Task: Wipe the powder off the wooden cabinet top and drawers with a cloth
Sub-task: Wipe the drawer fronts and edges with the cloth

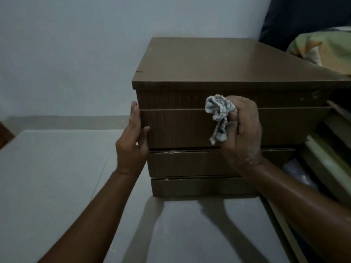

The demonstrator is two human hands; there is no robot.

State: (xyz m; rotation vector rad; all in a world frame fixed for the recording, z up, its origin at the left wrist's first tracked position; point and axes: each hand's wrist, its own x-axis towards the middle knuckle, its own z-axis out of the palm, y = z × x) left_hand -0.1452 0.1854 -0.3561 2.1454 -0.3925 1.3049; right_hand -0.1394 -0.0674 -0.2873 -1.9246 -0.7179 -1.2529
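A brown wooden cabinet point(199, 61) stands on the pale floor against the wall, its flat top facing me. Its front shows three drawers stacked below a top panel. My right hand point(245, 130) holds a crumpled white-and-blue checked cloth point(219, 114) against the front of the upper drawer point(174, 128). White powder clings to my right wrist. My left hand point(133, 137) grips the left edge of that same drawer, fingers along its side and thumb on its front. Small pale specks lie along the top edge of the middle drawer point(186, 164).
A bed with a green and yellow patterned pillow point(322, 52) and a dark headboard point(303, 16) stands close on the right. Wooden slats point(330, 154) of the bed frame run beside the cabinet. Pale tiled floor point(57, 168) spreads left and in front.
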